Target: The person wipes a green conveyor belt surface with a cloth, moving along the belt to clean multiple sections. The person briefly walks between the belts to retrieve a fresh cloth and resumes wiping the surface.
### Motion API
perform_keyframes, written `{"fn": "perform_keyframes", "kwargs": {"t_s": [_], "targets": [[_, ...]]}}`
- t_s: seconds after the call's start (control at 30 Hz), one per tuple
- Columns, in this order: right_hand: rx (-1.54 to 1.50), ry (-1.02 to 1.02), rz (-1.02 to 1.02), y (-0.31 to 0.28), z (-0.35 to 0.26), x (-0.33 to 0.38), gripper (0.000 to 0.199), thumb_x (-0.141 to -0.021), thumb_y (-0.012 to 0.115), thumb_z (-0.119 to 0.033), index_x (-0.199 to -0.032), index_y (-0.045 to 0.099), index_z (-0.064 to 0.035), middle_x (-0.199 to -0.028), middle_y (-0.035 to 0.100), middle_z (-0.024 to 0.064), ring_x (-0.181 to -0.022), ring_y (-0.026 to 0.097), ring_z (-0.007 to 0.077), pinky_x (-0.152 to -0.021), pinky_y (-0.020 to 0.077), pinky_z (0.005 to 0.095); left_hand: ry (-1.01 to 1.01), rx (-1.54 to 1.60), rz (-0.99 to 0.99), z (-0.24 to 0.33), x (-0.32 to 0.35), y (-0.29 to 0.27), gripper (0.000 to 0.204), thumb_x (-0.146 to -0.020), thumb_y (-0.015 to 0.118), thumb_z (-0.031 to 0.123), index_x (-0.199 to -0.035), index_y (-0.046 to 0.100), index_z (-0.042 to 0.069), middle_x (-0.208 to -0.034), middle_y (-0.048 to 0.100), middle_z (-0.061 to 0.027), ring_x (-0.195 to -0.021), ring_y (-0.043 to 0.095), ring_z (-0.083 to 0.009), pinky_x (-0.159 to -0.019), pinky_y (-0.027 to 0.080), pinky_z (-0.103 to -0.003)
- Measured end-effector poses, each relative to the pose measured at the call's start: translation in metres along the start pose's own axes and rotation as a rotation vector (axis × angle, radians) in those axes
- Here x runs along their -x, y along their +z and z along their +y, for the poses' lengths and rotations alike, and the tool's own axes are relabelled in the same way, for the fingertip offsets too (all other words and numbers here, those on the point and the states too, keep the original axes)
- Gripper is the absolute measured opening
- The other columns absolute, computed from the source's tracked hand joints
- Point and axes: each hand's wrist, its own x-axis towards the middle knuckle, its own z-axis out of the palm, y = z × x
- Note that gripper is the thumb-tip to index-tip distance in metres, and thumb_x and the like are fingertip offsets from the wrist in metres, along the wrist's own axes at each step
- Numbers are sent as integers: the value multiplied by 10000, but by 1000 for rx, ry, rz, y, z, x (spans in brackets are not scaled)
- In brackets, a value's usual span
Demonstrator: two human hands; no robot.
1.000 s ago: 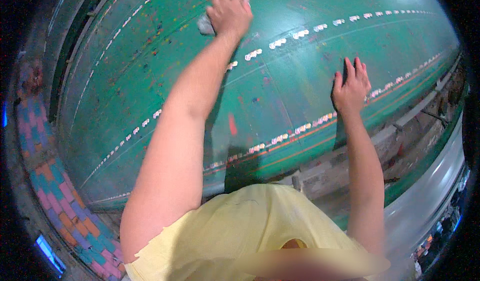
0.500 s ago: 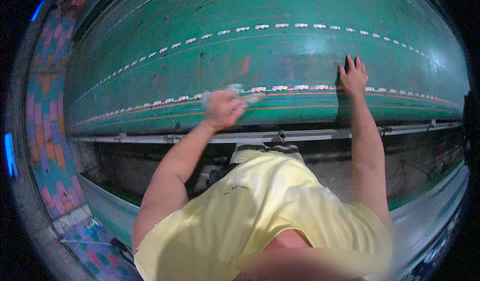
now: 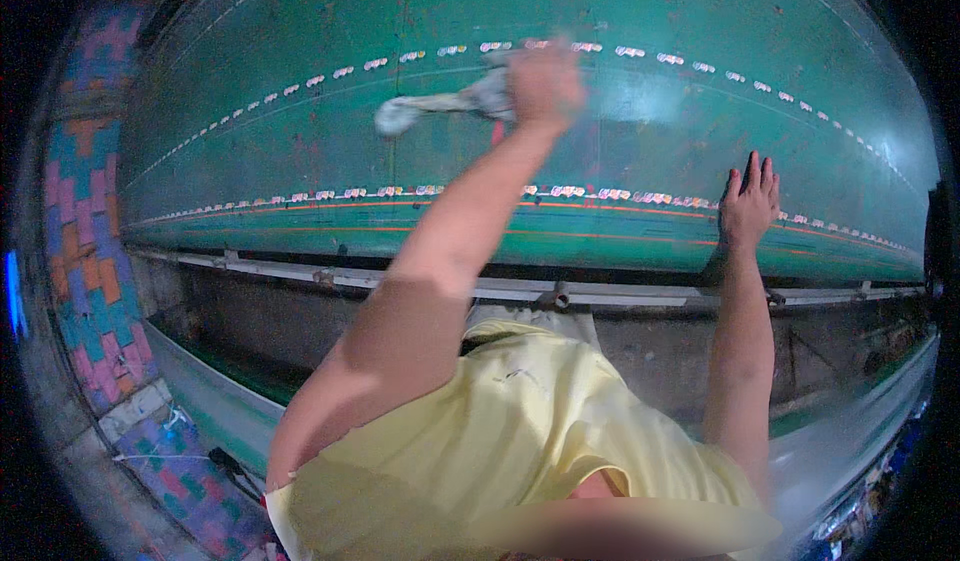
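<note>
The person's left hand (image 3: 547,86), blurred, is closed on a greyish-white cloth (image 3: 482,98), which trails out from beneath it to the left across the green worktop (image 3: 300,156). The right hand (image 3: 750,211) holds nothing; it lies open and palm down, fingers slightly spread, well apart from the left one and nearer the body. A dashed row of small pale prints (image 3: 630,52) passes by the left hand, and a similar row (image 3: 655,198) meets the right. A pale rail (image 3: 640,296) runs on the body side of both hands.
</note>
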Motion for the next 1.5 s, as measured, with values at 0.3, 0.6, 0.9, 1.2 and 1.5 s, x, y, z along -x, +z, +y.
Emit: {"fn": "perform_keyframes", "kwargs": {"t_s": [0.3,0.6,0.9,1.2,1.5], "targets": [[-73,-59,60,8,10,-8,566,-1121,626,-449,-1650,594,-249,-1743,518,119,-1594,464,435,-1299,363,572,418,330,-160,3,155,-51,325,-992,746,326,-1289,806,211,-1604,616,-126,-1523,498,-463,-1223,380,-711],[-63,-55,-16,-9,-2,-7,592,-1117,619,-376,-1677,550,-198,-1768,476,138,-1620,418,452,-1313,331,586,-257,-285,-29,-327,-2,-46,393,-1056,660,357,-1409,761,218,-1638,596,-189,-1492,500,-572,-1206,434,-682],[-121,-35,-73,-15,-6,-10,643,-1075,649,-308,-1689,521,-166,-1796,423,148,-1650,363,452,-1327,280,603,178,22,-42,-38,-284,146,270,-1062,627,332,-1133,852,202,-1171,788,-119,-1144,717,-334,-951,540,-533],[-84,9,-130,-19,-5,-13,668,-1074,622,-396,-1689,520,-156,-1798,425,141,-1658,351,447,-1349,246,585,797,400,-262,251,-128,163,284,-986,644,239,-1113,855,96,-1233,775,-124,-1191,677,-336,-1032,509,-559],[-98,-8,-113,-20,-8,-12,632,-1100,607,-379,-1690,526,-167,-1807,412,143,-1653,365,441,-1338,271,589,-54,168,40,-117,-266,139,381,-997,710,447,-1026,834,88,-1169,777,-160,-1118,696,-401,-930,525,-623]]}}
